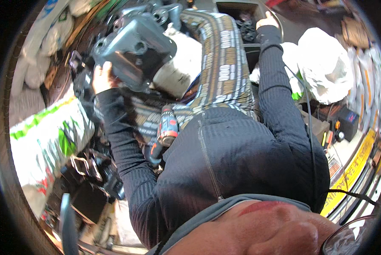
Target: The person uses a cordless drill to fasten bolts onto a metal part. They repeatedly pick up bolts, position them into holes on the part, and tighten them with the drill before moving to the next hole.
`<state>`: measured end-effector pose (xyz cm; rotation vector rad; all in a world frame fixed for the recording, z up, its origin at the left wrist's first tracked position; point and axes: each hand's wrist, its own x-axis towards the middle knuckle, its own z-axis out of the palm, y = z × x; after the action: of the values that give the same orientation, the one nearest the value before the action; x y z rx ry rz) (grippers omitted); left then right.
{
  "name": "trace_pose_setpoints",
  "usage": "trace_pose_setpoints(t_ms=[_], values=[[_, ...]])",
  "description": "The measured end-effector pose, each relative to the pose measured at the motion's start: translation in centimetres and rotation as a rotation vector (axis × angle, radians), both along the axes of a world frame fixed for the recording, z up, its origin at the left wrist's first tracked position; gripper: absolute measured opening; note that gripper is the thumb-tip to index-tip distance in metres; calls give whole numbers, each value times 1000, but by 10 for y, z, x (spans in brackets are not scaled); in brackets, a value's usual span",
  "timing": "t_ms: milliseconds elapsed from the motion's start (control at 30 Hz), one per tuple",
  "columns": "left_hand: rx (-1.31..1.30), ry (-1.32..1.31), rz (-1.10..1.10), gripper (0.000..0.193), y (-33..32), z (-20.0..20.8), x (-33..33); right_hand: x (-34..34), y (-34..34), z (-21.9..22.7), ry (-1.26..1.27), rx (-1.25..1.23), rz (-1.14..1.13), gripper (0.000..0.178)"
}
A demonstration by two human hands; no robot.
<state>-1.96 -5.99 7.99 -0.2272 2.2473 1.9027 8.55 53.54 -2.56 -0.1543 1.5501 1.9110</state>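
My left hand (103, 77) is closed on the near left edge of a dark grey, glossy boxy housing (137, 46) with a round hole in its face. The housing is tilted above my left leg, beside a white bucket-like container (177, 63). At the far right, my right hand (268, 21) has its fingers curled by the rim of a black bin (237, 6). What those fingers grip is too small to make out. Small dark parts (245, 27) lie in the bin. A cordless drill (168, 126) rests on my lap.
White plastic bags stand at the right (326, 63) and a white and green sack (50, 140) at the left. Loose dark metal parts (99, 168) lie below the sack. A cable (309, 114) hangs along my right arm. Further right are a black box (347, 121) and a yellow strip (347, 172).
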Motion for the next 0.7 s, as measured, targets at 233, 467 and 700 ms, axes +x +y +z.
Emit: trace_pose_setpoints(t_ms=[233, 467, 700], values=[[130, -553, -91, 26, 55, -142, 7, 4, 23, -98, 1554, -1564, -1678, 47], [-600, -183, -187, 51, 59, -165, 31, -24, -4, -101, 1121, -1212, -1332, 82], [-750, 153, -314, 54, 61, -152, 51, -34, 4, -128, 1027, -1104, -1324, 84]])
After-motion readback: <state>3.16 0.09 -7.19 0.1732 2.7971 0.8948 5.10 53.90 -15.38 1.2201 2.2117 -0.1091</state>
